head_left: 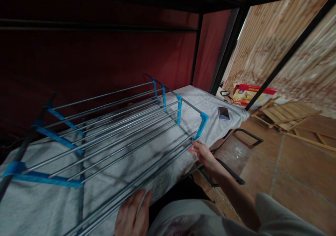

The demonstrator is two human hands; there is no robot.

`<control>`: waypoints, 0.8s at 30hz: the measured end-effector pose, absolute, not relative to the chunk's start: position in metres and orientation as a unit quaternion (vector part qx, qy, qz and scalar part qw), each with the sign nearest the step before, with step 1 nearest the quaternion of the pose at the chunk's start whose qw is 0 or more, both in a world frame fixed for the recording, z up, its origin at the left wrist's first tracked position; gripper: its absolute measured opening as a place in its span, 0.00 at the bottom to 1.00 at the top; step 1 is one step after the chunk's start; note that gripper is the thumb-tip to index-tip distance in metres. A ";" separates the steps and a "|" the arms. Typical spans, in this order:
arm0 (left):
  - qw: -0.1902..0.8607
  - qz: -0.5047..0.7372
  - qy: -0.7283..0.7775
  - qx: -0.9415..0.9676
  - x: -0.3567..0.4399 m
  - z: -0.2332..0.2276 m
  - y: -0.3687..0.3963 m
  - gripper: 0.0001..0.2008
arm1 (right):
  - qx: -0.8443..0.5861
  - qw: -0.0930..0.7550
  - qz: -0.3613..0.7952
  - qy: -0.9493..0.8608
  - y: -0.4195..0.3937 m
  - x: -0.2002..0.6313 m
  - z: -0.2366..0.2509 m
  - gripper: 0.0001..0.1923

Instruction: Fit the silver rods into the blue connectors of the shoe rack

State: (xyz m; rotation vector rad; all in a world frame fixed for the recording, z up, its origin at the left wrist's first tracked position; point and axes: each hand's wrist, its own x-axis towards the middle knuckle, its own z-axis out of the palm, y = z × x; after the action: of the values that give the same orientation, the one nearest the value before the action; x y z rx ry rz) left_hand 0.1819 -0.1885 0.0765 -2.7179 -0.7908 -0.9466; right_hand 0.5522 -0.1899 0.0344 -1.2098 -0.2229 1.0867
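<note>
A rack (112,134) of thin metal rods and blue plastic brackets lies on a bed with a grey cover. At its near right corner, my right hand (201,152) is closed in a pinch on the end of a metal rod (181,152), just below a blue bracket (201,126). My left hand (133,211) is at the bottom of the view, fingers stretched out next to the front rods; whether the fingertips touch them I cannot tell. More blue brackets (52,180) join the rods at the left end.
A phone (224,113) lies on the bed's grey cover (191,92). Black metal bed posts (228,54) and an upper bunk frame surround the rack. On the tiled floor are a folded wooden item (291,113), a red and yellow box (252,94) and a black-framed seat (233,152).
</note>
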 end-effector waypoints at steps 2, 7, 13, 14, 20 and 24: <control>0.120 -0.282 -0.276 -0.911 0.209 0.096 -0.171 0.29 | -0.529 0.691 0.485 -0.088 -0.190 0.550 0.039 0.09; 0.113 -0.164 -0.324 -0.925 0.259 0.117 -0.140 0.19 | -0.514 0.694 0.500 -0.069 -0.188 0.547 0.040 0.08; 0.032 -0.082 -0.361 -0.928 0.276 0.118 -0.129 0.20 | -0.504 0.698 0.503 -0.072 -0.186 0.548 0.032 0.05; 0.024 -0.089 -0.359 -0.929 0.276 0.119 -0.128 0.20 | -0.504 0.698 0.503 -0.074 -0.186 0.548 0.031 0.06; 0.015 -0.121 -0.356 -0.926 0.273 0.127 -0.127 0.18 | -0.500 0.698 0.506 -0.081 -0.183 0.547 0.024 0.06; 0.024 -0.127 -0.365 -0.922 0.273 0.129 -0.128 0.16 | -0.521 0.683 0.510 -0.059 -0.179 0.546 0.016 0.04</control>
State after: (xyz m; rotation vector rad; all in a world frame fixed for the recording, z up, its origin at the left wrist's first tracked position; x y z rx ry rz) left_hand 0.2726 -0.1281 0.1290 -2.8528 -1.1303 -0.3920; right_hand 0.5463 -0.1793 0.0160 -1.1674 -0.1319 1.1428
